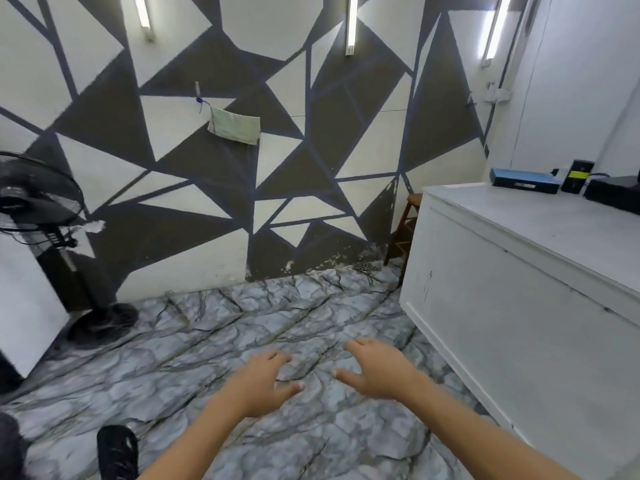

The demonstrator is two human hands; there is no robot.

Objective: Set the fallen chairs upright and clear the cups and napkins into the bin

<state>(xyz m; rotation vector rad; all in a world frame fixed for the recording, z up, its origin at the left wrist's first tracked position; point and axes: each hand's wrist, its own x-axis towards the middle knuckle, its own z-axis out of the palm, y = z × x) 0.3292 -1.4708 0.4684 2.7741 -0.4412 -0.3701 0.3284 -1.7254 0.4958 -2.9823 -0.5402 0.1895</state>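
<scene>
No chairs, cups, napkins or bin are showing where we are looking right now, so we cannot say where they are. We think they must be somewhere off to the side or behind us. We also cannot tell how much of the job is done, because nothing from the job is in sight.

We are holding both hands out in front of us, low over the floor [194,344]. Our left hand [266,382] is open, with the fingers loose and spread a little. Our right hand [377,368] is open too, with the thumb sticking out to the side. The two hands are close to each other but not touching. They are not holding anything, and they are not touching anything.

The floor is looking like gray stone with dark cracks. A white counter [519,271] is standing to our right, with a blue box [524,180] and some dark things on top. A wooden stool [408,223] is standing upright behind it, in the corner. A black fan [38,199] is standing to our left. A green cloth [234,125] is hanging on the painted wall [311,168].
</scene>
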